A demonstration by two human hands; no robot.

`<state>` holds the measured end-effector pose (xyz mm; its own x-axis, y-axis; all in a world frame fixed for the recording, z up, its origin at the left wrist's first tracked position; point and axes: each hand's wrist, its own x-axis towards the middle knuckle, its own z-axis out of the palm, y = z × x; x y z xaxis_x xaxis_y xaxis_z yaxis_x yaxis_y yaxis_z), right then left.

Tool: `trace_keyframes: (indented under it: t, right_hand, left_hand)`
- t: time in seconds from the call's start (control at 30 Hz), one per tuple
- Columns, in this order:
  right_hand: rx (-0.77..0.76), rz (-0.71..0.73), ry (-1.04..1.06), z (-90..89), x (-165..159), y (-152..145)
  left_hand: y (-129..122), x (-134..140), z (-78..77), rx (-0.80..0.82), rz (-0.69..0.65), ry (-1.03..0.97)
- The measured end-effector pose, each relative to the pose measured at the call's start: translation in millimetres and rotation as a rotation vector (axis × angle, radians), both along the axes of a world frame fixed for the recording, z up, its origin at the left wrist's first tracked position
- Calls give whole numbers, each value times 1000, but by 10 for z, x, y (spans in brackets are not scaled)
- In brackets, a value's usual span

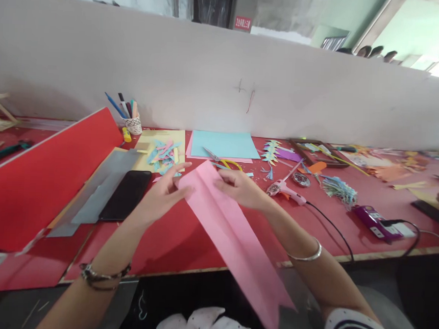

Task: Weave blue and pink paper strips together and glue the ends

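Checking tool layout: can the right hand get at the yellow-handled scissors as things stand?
Probably yes, but its grip would have to free up first: the right hand holds the pink paper. The yellow-handled scissors lie just beyond it, with nothing seen lying on them.

Pink paper (233, 239) in both grips (242, 188)

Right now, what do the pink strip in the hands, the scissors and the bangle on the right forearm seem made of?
Pink strip: likely paper, matte, thin and creased lengthwise.
Scissors: greyish blades, probably metal; yellow handles, perhaps plastic by their even colour.
Bangle: smooth, shiny, silvery, so likely metal; which kind I cannot tell.
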<state>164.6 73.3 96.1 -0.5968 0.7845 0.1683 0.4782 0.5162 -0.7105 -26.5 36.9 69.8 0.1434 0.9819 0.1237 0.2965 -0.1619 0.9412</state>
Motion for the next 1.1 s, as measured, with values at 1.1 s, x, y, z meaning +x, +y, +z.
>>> trace_keyframes:
  t: [1.1]
  right_hand:
    - [-38,-383,-340,-894,-93,439]
  left_hand:
    - [296,560,-754,264,74,1148]
